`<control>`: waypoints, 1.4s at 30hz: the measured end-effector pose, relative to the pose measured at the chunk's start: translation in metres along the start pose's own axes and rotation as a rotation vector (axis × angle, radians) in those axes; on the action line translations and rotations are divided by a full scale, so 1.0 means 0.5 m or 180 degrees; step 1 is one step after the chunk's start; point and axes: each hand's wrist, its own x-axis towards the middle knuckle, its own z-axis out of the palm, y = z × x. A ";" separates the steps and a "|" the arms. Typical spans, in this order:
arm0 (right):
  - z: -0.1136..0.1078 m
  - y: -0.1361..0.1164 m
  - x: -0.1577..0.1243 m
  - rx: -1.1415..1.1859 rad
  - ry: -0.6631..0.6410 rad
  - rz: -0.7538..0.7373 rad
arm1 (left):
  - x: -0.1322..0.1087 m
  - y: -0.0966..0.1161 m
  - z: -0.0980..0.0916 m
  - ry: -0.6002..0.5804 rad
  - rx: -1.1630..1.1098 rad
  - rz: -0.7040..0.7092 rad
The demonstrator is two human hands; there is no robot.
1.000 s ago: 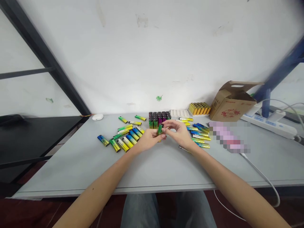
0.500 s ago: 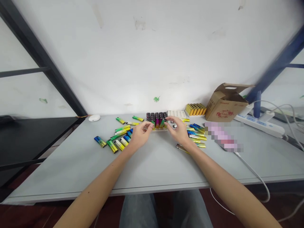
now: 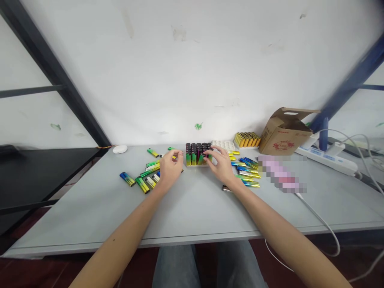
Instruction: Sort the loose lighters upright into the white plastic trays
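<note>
Right hand (image 3: 221,163) at the block of upright lighters (image 3: 195,157)

Your right hand has its fingertips at the right end of the block's front row; whether they grip a lighter is unclear. Your left hand (image 3: 171,169), fingers curled, is just left of the block, near the left-side loose lighters (image 3: 142,185) on the table (image 3: 192,216). More loose lighters (image 3: 249,173) lie right of your right hand. Farther back, a white holed tray (image 3: 223,144) sits between the block and standing yellow lighters (image 3: 247,139), beside an open cardboard box (image 3: 285,140).

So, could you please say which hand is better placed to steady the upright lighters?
Probably the right hand: its fingertips are at the upright lighters, while the left hand is apart from them, near the loose lighters on the left.
</note>
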 end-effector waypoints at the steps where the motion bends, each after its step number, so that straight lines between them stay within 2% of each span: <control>1: 0.000 0.000 0.000 -0.0097 0.0029 -0.0057 | 0.001 -0.003 0.000 0.0070 0.0071 0.0011; 4: 0.000 -0.005 0.000 -0.0411 0.0002 -0.0164 | 0.004 -0.008 -0.002 0.0183 0.0219 0.0059; 9: -0.014 -0.005 0.007 -0.0439 -0.0380 -0.0199 | 0.006 -0.015 0.000 0.0156 0.0271 0.0091; 11: -0.032 0.010 0.017 -0.0315 -0.0258 -0.0038 | 0.006 -0.018 0.001 0.0135 0.0264 0.0098; 13: -0.056 0.037 0.026 -0.0230 0.0064 0.0340 | 0.006 -0.020 0.002 0.0121 0.0258 0.0111; 15: -0.086 0.074 0.030 -0.0276 0.0073 0.0681 | 0.006 -0.022 0.003 0.0113 0.0255 0.0123; 19: -0.143 0.144 0.022 -0.0543 -0.0653 0.1594 | 0.006 -0.025 0.005 0.0085 0.0334 0.0187; 21: -0.163 0.163 0.016 -0.0522 -0.1062 0.1837 | 0.007 -0.025 0.006 0.0079 0.0390 0.0237; 24: -0.181 0.160 0.015 -0.0272 -0.1753 0.1723 | 0.007 -0.025 0.006 0.0094 0.0417 0.0273; 29: -0.196 0.121 0.022 0.0155 -0.2901 0.1496 | 0.006 -0.025 0.007 0.0038 0.0384 0.0298; 32: -0.194 0.113 0.019 0.0354 -0.3245 0.1562 | 0.004 -0.026 0.008 -0.0011 0.0391 0.0360; 34: -0.185 0.113 0.015 0.0467 -0.3181 0.1574 | 0.003 -0.025 0.008 -0.0018 0.0410 0.0387; 38: -0.159 0.104 0.010 0.0621 -0.2743 0.1322 | 0.002 -0.020 0.006 0.0015 0.0432 0.0408; 42: -0.154 0.084 0.017 0.1223 -0.2390 0.1191 | 0.001 -0.015 0.004 0.0169 0.0454 0.0468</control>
